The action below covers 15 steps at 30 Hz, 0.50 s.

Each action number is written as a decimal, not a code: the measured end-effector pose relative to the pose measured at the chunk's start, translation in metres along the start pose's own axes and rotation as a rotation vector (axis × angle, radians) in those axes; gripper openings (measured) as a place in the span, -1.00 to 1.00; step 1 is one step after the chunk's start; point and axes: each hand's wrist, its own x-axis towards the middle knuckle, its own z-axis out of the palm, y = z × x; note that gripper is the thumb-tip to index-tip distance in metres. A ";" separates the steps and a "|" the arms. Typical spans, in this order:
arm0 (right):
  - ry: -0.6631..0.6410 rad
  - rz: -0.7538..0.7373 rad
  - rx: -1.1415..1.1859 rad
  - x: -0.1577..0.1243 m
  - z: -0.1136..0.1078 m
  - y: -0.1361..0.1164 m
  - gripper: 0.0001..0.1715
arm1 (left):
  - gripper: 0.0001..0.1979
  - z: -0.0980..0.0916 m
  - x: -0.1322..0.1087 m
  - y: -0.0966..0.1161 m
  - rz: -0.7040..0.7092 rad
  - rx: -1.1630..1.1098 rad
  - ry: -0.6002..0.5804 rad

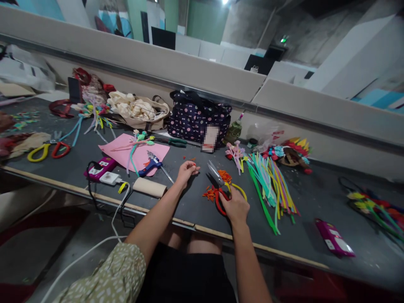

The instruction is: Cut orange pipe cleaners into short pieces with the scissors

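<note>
My right hand [236, 205] grips a pair of scissors [216, 173] with one red and one yellow handle loop. Their metal blades point up and left, over the table. Small orange snippets [209, 193] lie in piles around the scissors. My left hand [187, 172] is just left of the blades, thumb and fingertips pinched together. Whatever is between them is too small to make out. A few orange bits lie beyond my left fingertips. Close to my left forearm are a cardboard tube [149, 187] and a blue glue gun [150, 164].
A bundle of coloured pipe cleaners [271, 181] lies to the right. Pink paper [110, 145], a purple power strip [104, 168] with cables and more scissors [47, 152] are on the left. A dark patterned bag [192, 120] stands against the low partition [202, 80].
</note>
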 end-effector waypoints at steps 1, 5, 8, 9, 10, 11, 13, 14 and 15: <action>0.007 0.019 0.022 -0.002 0.002 0.002 -0.40 | -0.77 0.000 0.002 -0.002 -0.027 0.026 -0.005; 0.032 0.105 0.107 -0.003 0.007 0.004 -0.40 | -0.81 0.000 0.010 -0.002 -0.011 0.059 0.017; 0.065 0.177 0.154 -0.001 0.008 0.006 -0.36 | -0.82 0.001 0.010 0.005 0.112 0.024 0.052; 0.076 0.206 0.165 -0.001 0.008 0.007 -0.34 | -0.81 0.001 0.007 0.008 0.143 0.020 0.040; 0.083 0.236 0.174 0.000 0.008 0.008 -0.34 | -0.81 0.002 0.004 0.010 0.155 0.026 0.010; 0.088 0.267 0.181 0.000 0.007 0.009 -0.34 | -0.80 0.002 0.001 0.012 0.149 0.046 -0.042; 0.086 0.328 0.193 0.001 0.006 0.011 -0.35 | -0.79 0.005 -0.008 0.015 0.099 0.129 -0.181; 0.080 0.354 0.202 0.001 0.005 0.012 -0.36 | -0.80 0.006 -0.013 0.015 0.067 0.184 -0.257; 0.074 0.375 0.213 0.002 0.004 0.012 -0.37 | -0.80 0.008 -0.017 0.014 0.037 0.244 -0.329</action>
